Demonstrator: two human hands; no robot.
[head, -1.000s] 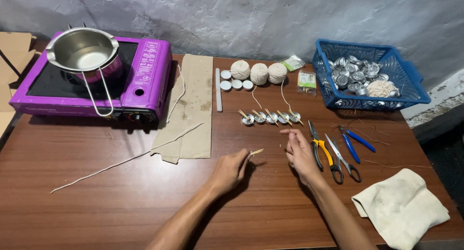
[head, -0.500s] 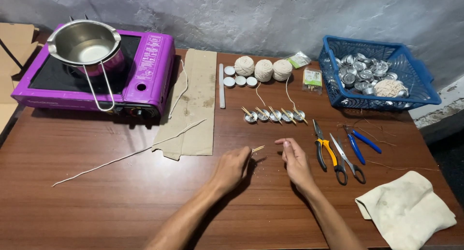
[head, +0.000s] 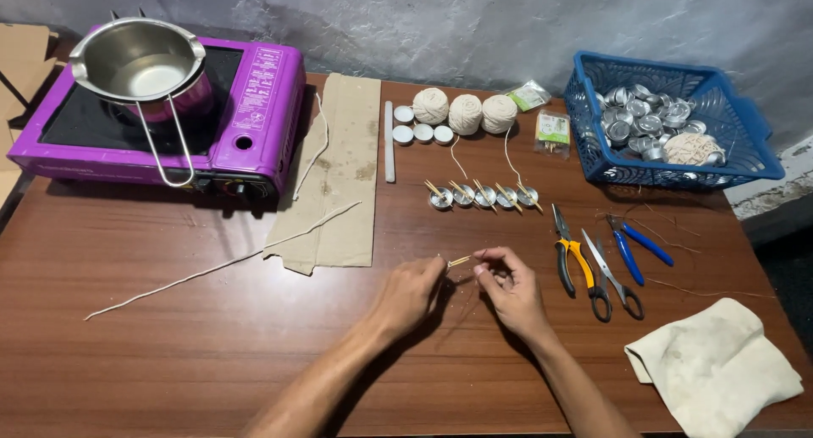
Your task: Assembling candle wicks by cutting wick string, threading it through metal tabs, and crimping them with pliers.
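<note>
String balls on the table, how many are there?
3 in a row by the wall: left string ball, middle, right. A fourth ball lies in the blue basket.

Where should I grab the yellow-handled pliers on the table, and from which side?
Take the yellow-handled pliers by the two handles, probably from the near table edge. They lie flat with the jaws pointing away toward the row of small metal cups and the handles toward you. The scissors lie close on the right, so close the fingers from above.
</note>
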